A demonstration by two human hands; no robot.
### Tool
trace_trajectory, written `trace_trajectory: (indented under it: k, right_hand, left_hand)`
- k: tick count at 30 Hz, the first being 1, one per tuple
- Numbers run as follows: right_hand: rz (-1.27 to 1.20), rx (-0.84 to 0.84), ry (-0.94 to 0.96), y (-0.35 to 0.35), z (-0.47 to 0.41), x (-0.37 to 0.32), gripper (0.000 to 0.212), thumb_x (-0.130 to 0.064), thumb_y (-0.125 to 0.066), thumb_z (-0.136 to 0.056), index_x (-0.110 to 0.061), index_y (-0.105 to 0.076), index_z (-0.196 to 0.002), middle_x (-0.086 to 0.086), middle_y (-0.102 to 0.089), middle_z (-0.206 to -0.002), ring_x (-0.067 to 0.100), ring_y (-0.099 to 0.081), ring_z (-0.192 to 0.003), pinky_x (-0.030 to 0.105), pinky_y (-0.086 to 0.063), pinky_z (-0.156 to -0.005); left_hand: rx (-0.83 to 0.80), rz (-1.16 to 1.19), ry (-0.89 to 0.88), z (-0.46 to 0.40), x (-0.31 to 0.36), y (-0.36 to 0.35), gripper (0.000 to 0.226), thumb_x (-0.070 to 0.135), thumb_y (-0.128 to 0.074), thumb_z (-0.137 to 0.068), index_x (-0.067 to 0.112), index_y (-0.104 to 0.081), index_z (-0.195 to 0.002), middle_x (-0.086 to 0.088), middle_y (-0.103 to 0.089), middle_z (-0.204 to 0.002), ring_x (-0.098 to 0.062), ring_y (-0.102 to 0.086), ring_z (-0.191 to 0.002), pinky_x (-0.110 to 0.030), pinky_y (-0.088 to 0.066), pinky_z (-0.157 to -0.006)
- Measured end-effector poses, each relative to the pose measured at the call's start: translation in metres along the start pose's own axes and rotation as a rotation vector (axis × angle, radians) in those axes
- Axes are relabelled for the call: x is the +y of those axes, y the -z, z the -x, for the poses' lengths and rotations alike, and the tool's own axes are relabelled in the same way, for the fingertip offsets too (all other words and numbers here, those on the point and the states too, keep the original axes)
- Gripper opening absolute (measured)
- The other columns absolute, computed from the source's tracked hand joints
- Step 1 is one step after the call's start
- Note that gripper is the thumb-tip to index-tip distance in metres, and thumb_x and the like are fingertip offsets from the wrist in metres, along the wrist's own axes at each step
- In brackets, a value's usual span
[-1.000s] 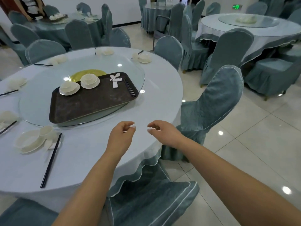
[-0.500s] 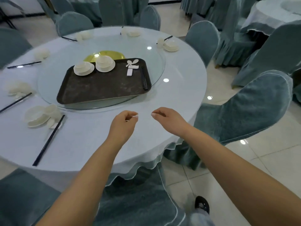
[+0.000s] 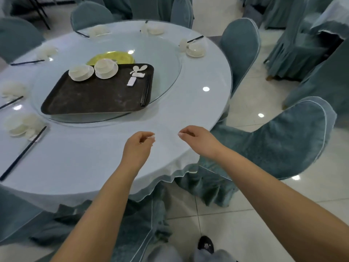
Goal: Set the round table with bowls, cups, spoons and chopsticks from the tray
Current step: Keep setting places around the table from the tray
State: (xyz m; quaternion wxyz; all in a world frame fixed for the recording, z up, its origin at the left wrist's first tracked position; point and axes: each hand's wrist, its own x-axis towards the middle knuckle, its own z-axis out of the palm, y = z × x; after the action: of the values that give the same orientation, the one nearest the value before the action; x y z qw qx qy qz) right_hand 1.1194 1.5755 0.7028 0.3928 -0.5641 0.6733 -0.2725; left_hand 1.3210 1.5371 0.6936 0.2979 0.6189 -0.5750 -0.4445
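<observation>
A dark brown tray [image 3: 90, 101] lies on the glass turntable [image 3: 170, 72] of the round table [image 3: 85, 167]. At the tray's far end stand two white bowl sets [image 3: 81, 73] [image 3: 106, 68]. White spoons [image 3: 139, 69], a white rest [image 3: 131, 81] and black chopsticks [image 3: 146, 90] lie along its right side. My left hand [image 3: 138, 146] and my right hand [image 3: 198, 138] hover side by side over the bare cloth near the table's front edge. Their fingers are loosely curled and hold nothing.
Several laid places ring the table, among them one at the left [image 3: 20, 125] with black chopsticks [image 3: 22, 154] and one at the far right [image 3: 194, 49]. A yellow disc [image 3: 111, 58] shows behind the tray. Covered chairs [image 3: 283, 144] [image 3: 239, 46] stand at the right.
The view has tilted down and drawn closer to the table. Both hands stay over the front edge, a little further apart, still holding nothing.
</observation>
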Motion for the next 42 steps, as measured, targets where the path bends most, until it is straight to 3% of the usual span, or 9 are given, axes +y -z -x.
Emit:
trace_trajectory:
  k: [5,16,22,25,28,32,37,42]
  right_hand:
    - [-0.028,0.01,-0.008,0.023,-0.02,0.02,0.025,-0.036,-0.052,-0.097,-0.021,-0.066,-0.112,-0.009,-0.065,-0.107,0.009,-0.058,-0.1,0.023,-0.042,-0.084]
    - [0.048,-0.097,-0.055,0.026,-0.118,0.026,0.022,-0.039,-0.053,-0.096,-0.026,-0.064,-0.11,-0.011,-0.064,-0.108,0.009,-0.059,-0.101,0.021,-0.044,-0.078]
    - [0.123,-0.181,-0.074,0.006,-0.198,-0.008,0.029,-0.041,-0.055,-0.094,-0.025,-0.063,-0.117,-0.007,-0.062,-0.118,0.011,-0.057,-0.107,0.03,-0.047,-0.094]
    - [0.21,-0.221,-0.031,-0.016,-0.242,-0.029,0.04,-0.04,-0.054,-0.095,-0.023,-0.055,-0.132,-0.004,-0.053,-0.136,0.014,-0.052,-0.119,0.027,-0.041,-0.098]
    - [0.421,-0.346,0.068,-0.044,-0.277,-0.045,0.061,-0.04,-0.053,-0.096,-0.02,-0.033,-0.15,-0.001,-0.026,-0.158,0.019,-0.032,-0.141,0.032,-0.029,-0.111]
    - [0.713,-0.513,0.19,-0.084,-0.307,-0.054,0.077,-0.044,-0.051,-0.096,-0.018,-0.01,-0.156,0.001,-0.001,-0.164,0.021,-0.006,-0.15,0.039,-0.021,-0.118]
    - [0.802,-0.63,0.222,-0.107,-0.321,-0.049,0.085,-0.049,-0.052,-0.094,-0.015,-0.006,-0.156,0.003,-0.004,-0.164,0.02,-0.006,-0.15,0.038,-0.018,-0.12]
    - [0.744,-0.635,0.206,-0.095,-0.329,-0.039,0.073,-0.043,-0.047,-0.098,-0.015,-0.013,-0.156,0.002,-0.014,-0.163,0.016,-0.013,-0.149,0.035,-0.018,-0.119]
  left_hand:
    - [-0.032,-0.075,0.055,-0.015,-0.003,-0.025,0.017,0.028,-0.054,-0.096,0.027,-0.064,-0.109,0.007,-0.066,-0.107,-0.013,-0.061,-0.1,-0.03,-0.049,-0.087]
    - [0.023,-0.127,0.105,-0.121,-0.023,-0.011,0.013,0.026,-0.055,-0.096,0.026,-0.062,-0.107,0.006,-0.064,-0.105,-0.016,-0.061,-0.1,-0.026,-0.045,-0.08]
    - [0.07,-0.211,0.214,-0.2,-0.04,0.039,0.025,0.028,-0.054,-0.097,0.017,-0.061,-0.118,0.001,-0.06,-0.106,-0.019,-0.056,-0.098,-0.033,-0.045,-0.086]
    - [0.112,-0.212,0.228,-0.233,-0.046,0.063,0.016,0.027,-0.055,-0.096,0.02,-0.061,-0.109,-0.001,-0.063,-0.106,-0.02,-0.056,-0.096,-0.033,-0.044,-0.084]
    - [0.148,-0.223,0.264,-0.258,-0.049,0.082,0.023,0.025,-0.053,-0.097,0.017,-0.061,-0.116,-0.001,-0.061,-0.11,-0.019,-0.055,-0.099,-0.032,-0.044,-0.086]
    - [0.163,-0.233,0.306,-0.279,-0.057,0.102,0.026,0.024,-0.052,-0.098,0.014,-0.059,-0.121,-0.006,-0.061,-0.12,-0.024,-0.057,-0.108,-0.037,-0.046,-0.094]
    - [0.164,-0.238,0.371,-0.293,-0.068,0.114,0.028,0.025,-0.053,-0.098,0.015,-0.058,-0.123,-0.007,-0.06,-0.124,-0.025,-0.056,-0.111,-0.036,-0.045,-0.095]
    - [0.154,-0.252,0.426,-0.299,-0.074,0.111,0.035,0.027,-0.054,-0.098,0.018,-0.053,-0.132,-0.008,-0.053,-0.136,-0.029,-0.052,-0.122,-0.039,-0.044,-0.1]
